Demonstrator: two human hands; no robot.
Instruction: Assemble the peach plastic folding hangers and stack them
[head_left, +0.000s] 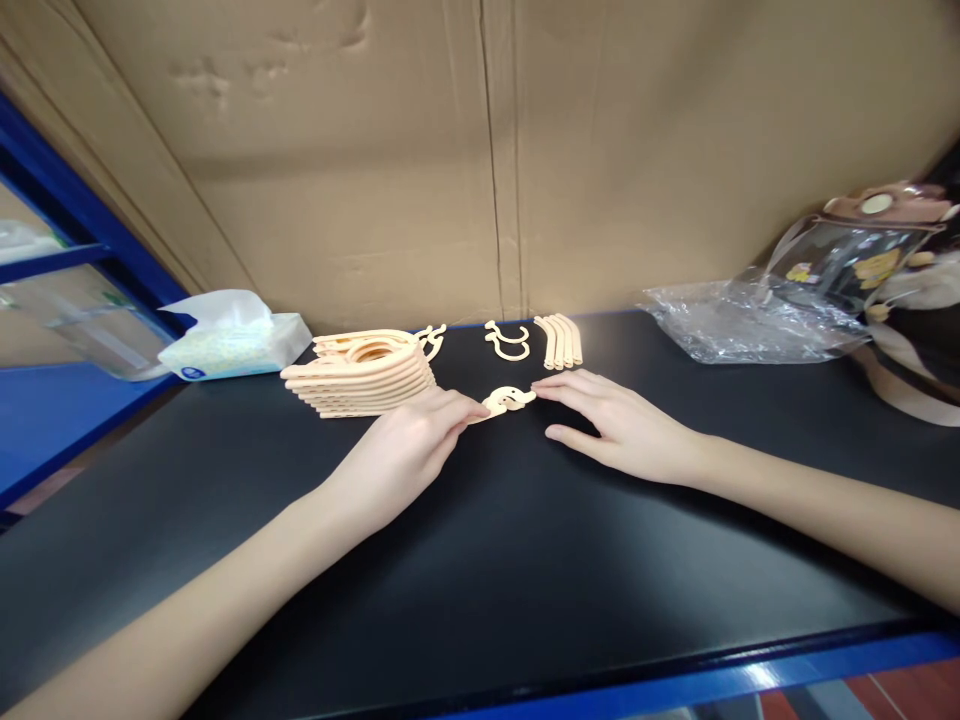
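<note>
A small cream plastic hanger hook piece [512, 396] lies low over the black tabletop between my hands. My left hand [414, 430] is closed, its thumb and fingers pinching the left end of this piece. My right hand [626, 422] has its fingers stretched out and its thumb apart, with the fingertips at or touching the piece's right tip. Just behind lie loose hooks [511, 350] and a row of several curved cream hanger arms [559, 342]. Left of them, beside my left hand, rises a stack of cream hangers [360, 377].
A tissue pack [244, 345] sits at the back left, near a blue metal frame [90, 190]. Clear plastic wrapping [735, 320] and a strapped bottle [855, 255] are at the back right. Brown cardboard [375, 180] stands behind the black table [525, 580].
</note>
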